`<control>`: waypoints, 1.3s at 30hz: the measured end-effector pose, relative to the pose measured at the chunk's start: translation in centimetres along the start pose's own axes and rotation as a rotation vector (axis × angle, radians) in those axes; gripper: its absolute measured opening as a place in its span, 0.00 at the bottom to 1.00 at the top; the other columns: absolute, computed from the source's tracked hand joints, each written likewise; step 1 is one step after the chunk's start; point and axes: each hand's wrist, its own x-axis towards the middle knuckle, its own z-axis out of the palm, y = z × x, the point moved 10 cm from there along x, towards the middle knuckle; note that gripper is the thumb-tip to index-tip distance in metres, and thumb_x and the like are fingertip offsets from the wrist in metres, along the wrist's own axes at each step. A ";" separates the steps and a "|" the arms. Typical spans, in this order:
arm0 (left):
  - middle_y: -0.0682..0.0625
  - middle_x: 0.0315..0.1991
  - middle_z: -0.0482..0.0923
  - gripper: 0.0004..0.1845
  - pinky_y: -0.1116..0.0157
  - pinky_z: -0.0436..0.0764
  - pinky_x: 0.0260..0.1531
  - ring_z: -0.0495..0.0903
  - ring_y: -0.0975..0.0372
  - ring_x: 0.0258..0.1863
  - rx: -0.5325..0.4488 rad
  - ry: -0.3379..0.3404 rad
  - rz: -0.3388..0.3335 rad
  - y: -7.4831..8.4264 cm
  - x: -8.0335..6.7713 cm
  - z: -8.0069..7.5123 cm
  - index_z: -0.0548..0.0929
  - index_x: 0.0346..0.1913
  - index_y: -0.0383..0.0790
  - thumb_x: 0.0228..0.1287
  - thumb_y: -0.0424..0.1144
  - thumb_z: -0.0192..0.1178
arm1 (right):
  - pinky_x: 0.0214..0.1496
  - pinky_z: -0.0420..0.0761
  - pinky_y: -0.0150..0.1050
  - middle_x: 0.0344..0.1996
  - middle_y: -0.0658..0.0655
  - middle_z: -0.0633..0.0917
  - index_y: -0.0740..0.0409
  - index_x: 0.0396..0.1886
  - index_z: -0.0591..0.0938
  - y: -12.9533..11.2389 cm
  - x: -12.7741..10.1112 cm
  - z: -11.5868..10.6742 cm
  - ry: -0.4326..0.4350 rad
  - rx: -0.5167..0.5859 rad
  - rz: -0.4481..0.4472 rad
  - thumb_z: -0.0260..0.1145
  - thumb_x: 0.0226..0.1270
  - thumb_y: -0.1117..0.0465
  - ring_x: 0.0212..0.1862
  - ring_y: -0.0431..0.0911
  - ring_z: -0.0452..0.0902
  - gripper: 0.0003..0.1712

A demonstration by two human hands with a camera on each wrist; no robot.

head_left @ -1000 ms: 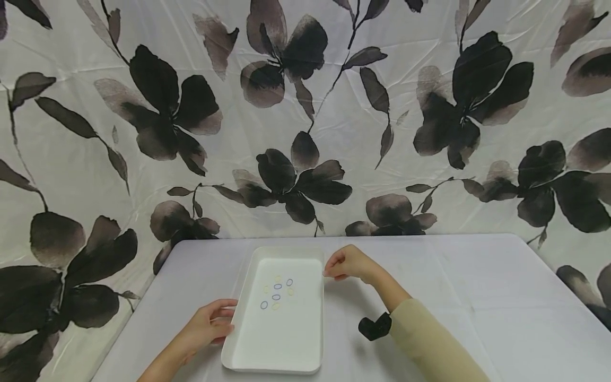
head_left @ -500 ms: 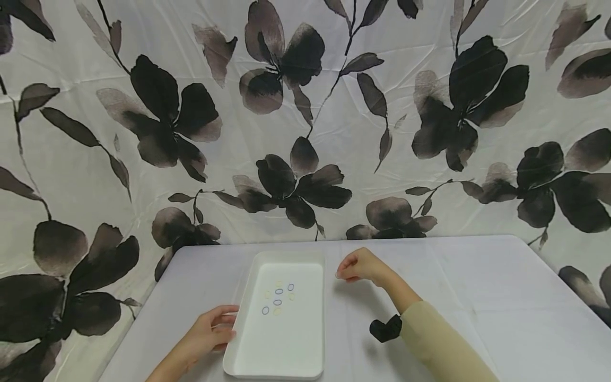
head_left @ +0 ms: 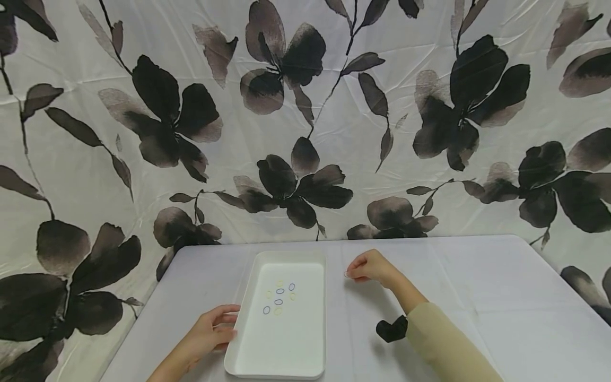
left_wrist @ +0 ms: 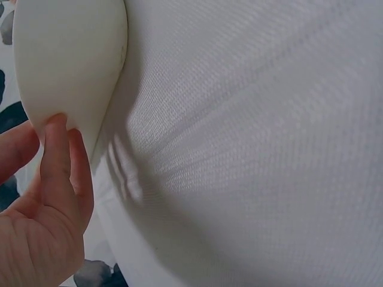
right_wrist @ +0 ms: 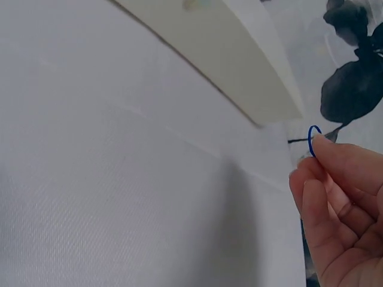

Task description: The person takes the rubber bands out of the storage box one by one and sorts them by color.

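Observation:
In the head view a white tray [head_left: 274,350] lies lengthwise on the table. Several thin blue rings [head_left: 279,291] and yellow rings [head_left: 278,312] are scattered on its floor, mostly in the far half. My left hand [head_left: 207,331] touches the tray's left side; the left wrist view shows its fingertips [left_wrist: 57,119] against the outer wall. To the right of the tray, my right hand [head_left: 372,268] is raised over the cloth. Thumb and finger pinch a thin blue ring [right_wrist: 311,142], seen nearly edge-on in the right wrist view.
A white cloth covers the table [head_left: 477,297]. Behind it hangs a white curtain [head_left: 372,132] with dark flowers. A black heart-shaped object [head_left: 391,330] appears beside the right sleeve [head_left: 444,339]; whether it is attached there I cannot tell.
My right hand has moved right, away from the tray's right rim, with the black object shifting alongside the sleeve. The left hand stays at the tray. The head view has tilted slightly.

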 end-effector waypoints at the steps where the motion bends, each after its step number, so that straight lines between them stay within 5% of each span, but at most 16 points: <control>1: 0.37 0.50 0.74 0.31 0.57 0.81 0.33 0.80 0.55 0.40 -0.003 -0.004 0.002 0.0 0.0 0.0 0.66 0.62 0.29 0.53 0.25 0.62 | 0.32 0.81 0.36 0.23 0.53 0.84 0.71 0.29 0.83 0.2 0.0 -0.1 0.006 0.000 0.005 0.70 0.52 0.70 0.24 0.40 0.78 0.07; 24: 0.37 0.50 0.74 0.31 0.57 0.81 0.32 0.80 0.55 0.40 -0.008 0.009 0.011 -0.1 -0.1 -0.1 0.67 0.62 0.29 0.52 0.25 0.63 | 0.24 0.78 0.32 0.16 0.51 0.81 0.70 0.28 0.83 3.4 0.3 0.1 0.094 -0.003 0.060 0.71 0.51 0.71 0.19 0.39 0.75 0.05; 39: 0.37 0.51 0.73 0.32 0.57 0.81 0.33 0.80 0.54 0.41 -0.021 0.000 -0.003 -0.2 -0.2 -0.1 0.66 0.62 0.29 0.52 0.26 0.63 | 0.21 0.74 0.29 0.15 0.50 0.80 0.67 0.23 0.84 2.9 0.9 0.6 0.098 -0.154 0.038 0.72 0.50 0.70 0.17 0.38 0.71 0.03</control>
